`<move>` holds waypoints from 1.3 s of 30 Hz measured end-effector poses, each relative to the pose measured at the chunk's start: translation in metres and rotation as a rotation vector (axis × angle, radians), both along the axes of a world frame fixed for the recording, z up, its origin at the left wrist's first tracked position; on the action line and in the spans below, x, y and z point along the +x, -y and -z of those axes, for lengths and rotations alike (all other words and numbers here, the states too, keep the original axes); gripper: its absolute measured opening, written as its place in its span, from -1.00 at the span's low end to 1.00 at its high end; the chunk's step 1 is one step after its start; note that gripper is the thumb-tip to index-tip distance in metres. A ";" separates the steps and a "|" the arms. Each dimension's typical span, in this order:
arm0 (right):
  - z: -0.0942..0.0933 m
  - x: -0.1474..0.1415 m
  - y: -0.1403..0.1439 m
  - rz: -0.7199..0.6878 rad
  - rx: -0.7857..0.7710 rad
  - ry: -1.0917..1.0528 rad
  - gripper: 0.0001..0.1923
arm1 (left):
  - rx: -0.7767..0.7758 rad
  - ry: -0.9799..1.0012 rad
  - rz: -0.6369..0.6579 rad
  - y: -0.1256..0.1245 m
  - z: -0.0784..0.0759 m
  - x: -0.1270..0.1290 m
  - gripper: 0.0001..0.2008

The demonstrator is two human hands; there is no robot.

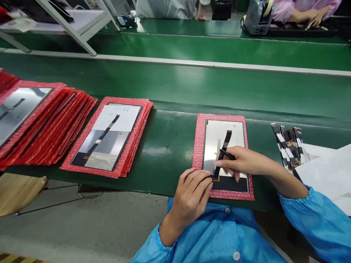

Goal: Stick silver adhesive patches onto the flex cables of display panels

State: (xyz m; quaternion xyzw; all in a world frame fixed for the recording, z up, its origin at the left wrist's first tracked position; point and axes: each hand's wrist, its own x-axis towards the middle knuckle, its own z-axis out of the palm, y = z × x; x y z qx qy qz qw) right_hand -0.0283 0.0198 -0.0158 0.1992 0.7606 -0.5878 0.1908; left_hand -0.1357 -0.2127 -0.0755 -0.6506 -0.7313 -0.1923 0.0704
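A display panel (238, 131) lies back side up on a red bubble-wrap sheet (199, 144) in front of me. A black flex cable (227, 138) runs slantwise down its middle to the dark strip at the bottom. My right hand (240, 160) rests over the panel, closed round a black pen-like tool (228, 155), with its fingertips at the cable. My left hand (193, 191) is at the panel's lower left corner, its fingers curled together beside the cable's lower end. Something dark shows at those fingertips, too small to name.
Left of me lie a stack of panels in red bubble wrap (134, 146) and a larger leaning row (63, 124). Several loose flex cables (290, 146) and white sheets (326, 171) are on the right. Across the green bench (170, 135), a tape dispenser (259, 18) stands near a co-worker's hands (312, 16).
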 end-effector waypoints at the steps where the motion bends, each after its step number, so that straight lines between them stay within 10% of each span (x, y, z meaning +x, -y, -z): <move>1: 0.001 0.000 0.000 0.002 -0.006 0.008 -0.63 | -0.012 -0.008 0.000 0.001 0.000 0.000 -0.80; 39: 0.002 0.000 0.000 0.017 0.019 -0.038 -0.67 | 0.058 0.177 0.076 -0.007 -0.017 0.004 -0.61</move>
